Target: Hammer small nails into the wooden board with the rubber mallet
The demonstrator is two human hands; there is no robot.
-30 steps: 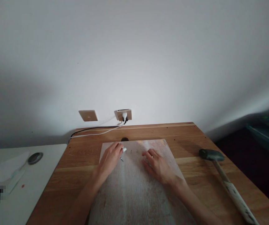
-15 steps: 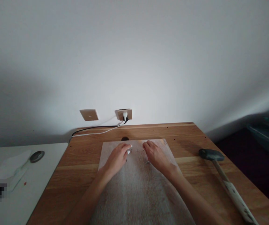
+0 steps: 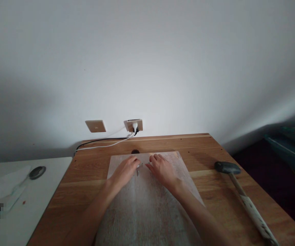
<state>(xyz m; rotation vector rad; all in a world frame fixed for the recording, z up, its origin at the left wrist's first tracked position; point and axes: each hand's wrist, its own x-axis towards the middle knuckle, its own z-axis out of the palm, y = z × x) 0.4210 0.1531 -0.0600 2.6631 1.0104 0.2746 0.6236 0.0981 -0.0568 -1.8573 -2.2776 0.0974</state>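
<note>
Two bare hands meet over the far end of a single pale, grainy board (image 3: 142, 212), which lies flat on a wooden desk (image 3: 214, 194) pushed against a wall. The left hand (image 3: 127, 169) has its fingers drawn closed, apparently pinching one slender metal piece (image 3: 137, 173) just above the board; the right hand (image 3: 162, 169) is curled just beside it, its thumb toward the left, and whether it grips anything cannot be told. The step in hand looks like close fingertip positioning of small hardware, and the next move seems to call for a steady pinch and careful aim; the dark specks between the hands are too small to count. One mallet (image 3: 248, 205), untouched, rests on the desk to the right. Behind, two wall plates, one blank (image 3: 95, 126) and one socket (image 3: 139, 126), sit above the desk's back edge, with two cables, one black (image 3: 98, 140) and one white (image 3: 106, 146), trailing left toward a second, white desk (image 3: 47, 194).
</note>
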